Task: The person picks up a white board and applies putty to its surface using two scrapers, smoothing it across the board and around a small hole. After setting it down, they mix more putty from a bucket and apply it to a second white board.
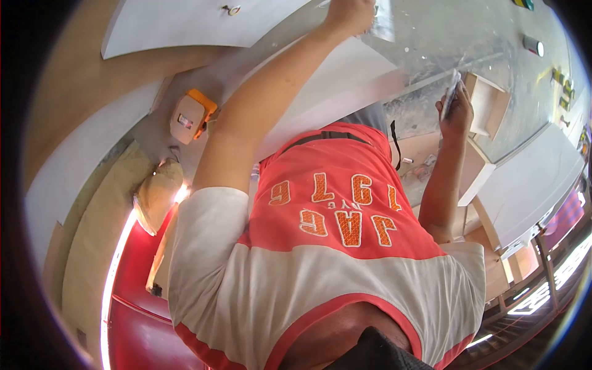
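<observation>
My left hand reaches to the top edge of the head view, its fingers closed and partly cut off there. Beside the fingers shows a shiny, translucent plastic-like piece. A white panel lies below my left forearm, in front of my waist. My right hand is raised at the right, fingers wrapped round a thin flat grey piece seen nearly edge-on. Just behind that hand stands an open pale box-like frame.
Another white panel fills the upper left, with a small ring-shaped item on it. An orange-edged, pale labelled case sits left of my arm. A can lies on the grey floor. White cabinet parts stand at right.
</observation>
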`<state>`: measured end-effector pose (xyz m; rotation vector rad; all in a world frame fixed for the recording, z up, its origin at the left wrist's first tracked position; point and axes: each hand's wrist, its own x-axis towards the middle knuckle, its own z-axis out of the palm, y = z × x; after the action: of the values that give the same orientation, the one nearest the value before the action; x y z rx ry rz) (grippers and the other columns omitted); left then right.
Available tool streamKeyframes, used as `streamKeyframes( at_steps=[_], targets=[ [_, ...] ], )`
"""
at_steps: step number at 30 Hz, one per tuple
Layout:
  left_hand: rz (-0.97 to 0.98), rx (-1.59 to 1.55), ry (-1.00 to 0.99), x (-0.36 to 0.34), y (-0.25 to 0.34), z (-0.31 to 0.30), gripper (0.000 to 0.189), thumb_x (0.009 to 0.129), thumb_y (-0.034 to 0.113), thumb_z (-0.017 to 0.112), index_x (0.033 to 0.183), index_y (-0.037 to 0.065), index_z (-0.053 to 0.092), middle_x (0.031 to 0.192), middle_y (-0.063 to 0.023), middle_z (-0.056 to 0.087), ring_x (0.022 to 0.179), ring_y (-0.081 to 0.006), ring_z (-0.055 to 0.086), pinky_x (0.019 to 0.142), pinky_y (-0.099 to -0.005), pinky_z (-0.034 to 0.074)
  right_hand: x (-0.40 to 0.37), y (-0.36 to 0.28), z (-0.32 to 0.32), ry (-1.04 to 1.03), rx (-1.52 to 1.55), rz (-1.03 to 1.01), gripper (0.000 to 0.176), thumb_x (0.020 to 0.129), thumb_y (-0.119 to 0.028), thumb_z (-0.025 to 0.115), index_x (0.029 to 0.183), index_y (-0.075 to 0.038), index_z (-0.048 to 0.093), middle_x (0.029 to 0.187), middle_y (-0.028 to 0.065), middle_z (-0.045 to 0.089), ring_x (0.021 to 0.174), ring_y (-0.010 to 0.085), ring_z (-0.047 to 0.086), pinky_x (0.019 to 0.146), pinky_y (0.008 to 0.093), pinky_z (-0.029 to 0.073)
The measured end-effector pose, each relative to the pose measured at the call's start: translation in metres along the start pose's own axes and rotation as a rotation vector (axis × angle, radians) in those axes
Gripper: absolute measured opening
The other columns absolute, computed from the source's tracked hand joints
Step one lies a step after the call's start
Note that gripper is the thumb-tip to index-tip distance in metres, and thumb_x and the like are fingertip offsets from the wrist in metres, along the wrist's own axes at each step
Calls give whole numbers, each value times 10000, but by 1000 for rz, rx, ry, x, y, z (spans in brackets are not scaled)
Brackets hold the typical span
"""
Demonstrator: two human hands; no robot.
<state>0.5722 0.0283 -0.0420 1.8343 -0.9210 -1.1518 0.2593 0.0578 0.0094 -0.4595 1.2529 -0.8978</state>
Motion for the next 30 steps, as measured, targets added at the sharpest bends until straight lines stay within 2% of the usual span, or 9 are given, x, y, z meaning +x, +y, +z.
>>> streamKeyframes(
  at_steps=[2, 5, 8, 11, 14, 22, 24, 27, 30],
  targets=[
    [340, 257, 110, 2, 20, 15, 399, 851, 114, 527, 1215, 1, 405, 853, -345, 589, 801, -493, 588, 726, -536, 474, -2, 1, 6, 118, 5, -26, 238, 910, -51, 543, 1131, 33, 563, 1014, 76, 635, 889, 157, 625, 784, 285, 518],
    [343, 295, -18, 6, 61, 24, 354, 853, 121, 513, 1183, 16, 437, 880, -319, 605, 833, -485, 589, 716, -546, 466, -2, 5, 10, 146, 4, -120, 266, 908, -29, 533, 1165, 34, 551, 1033, 78, 628, 900, 156, 619, 789, 284, 518],
    [450, 209, 92, 26, 49, 43, 265, 846, 83, 474, 1100, 15, 507, 869, -296, 615, 826, -470, 596, 712, -504, 482, 5, 0, 4, 197, -13, -218, 310, 898, -2, 527, 1207, 33, 529, 1048, 83, 625, 941, 161, 611, 815, 285, 512],
    [299, -311, 8, 16, 56, 40, 193, 813, 48, 472, 966, 9, 583, 824, -262, 624, 796, -439, 599, 699, -438, 486, 13, -10, 12, 218, -33, -271, 294, 879, -5, 552, 1173, 13, 569, 1021, 75, 635, 905, 144, 604, 772, 261, 502],
    [-207, -715, -229, -7, 74, 26, 340, 863, 84, 578, 1191, 51, 495, 995, -101, 622, 861, -190, 634, 679, -359, 541, 12, -18, 27, 149, -86, -146, 262, 851, -15, 600, 1110, 23, 612, 979, 77, 648, 859, 152, 612, 767, 258, 499],
    [-232, -477, -577, -54, 108, 28, 376, 870, 39, 505, 1246, 31, 509, 906, -83, 643, 704, -151, 648, 557, -282, 547, 46, -13, 45, 121, -12, -4, 234, 844, -18, 573, 1064, 55, 608, 916, 110, 633, 784, 171, 599, 636, 289, 496],
    [-185, -405, -613, -63, 106, 28, 366, 871, 47, 511, 1237, 28, 510, 910, -85, 643, 710, -152, 649, 564, -288, 549, 78, -18, 29, 392, 126, 116, 263, 847, -34, 566, 1094, 58, 570, 930, 150, 615, 812, 213, 596, 581, 332, 490],
    [-189, -407, -562, -71, 103, 32, 327, 873, 59, 518, 1197, 11, 519, 928, -90, 636, 749, -151, 646, 603, -294, 551, 90, -32, 3, 550, 27, -87, 279, 855, -54, 562, 1114, 50, 538, 919, 131, 602, 809, 211, 580, 543, 360, 476],
    [-271, -515, -489, -72, 102, 26, 258, 886, 98, 534, 1132, 19, 537, 903, -82, 631, 773, -152, 635, 653, -304, 547, 81, -38, -23, 588, -368, -538, 317, 852, -58, 572, 1149, 39, 521, 932, 94, 599, 798, 153, 563, 628, 296, 462]
  ],
)
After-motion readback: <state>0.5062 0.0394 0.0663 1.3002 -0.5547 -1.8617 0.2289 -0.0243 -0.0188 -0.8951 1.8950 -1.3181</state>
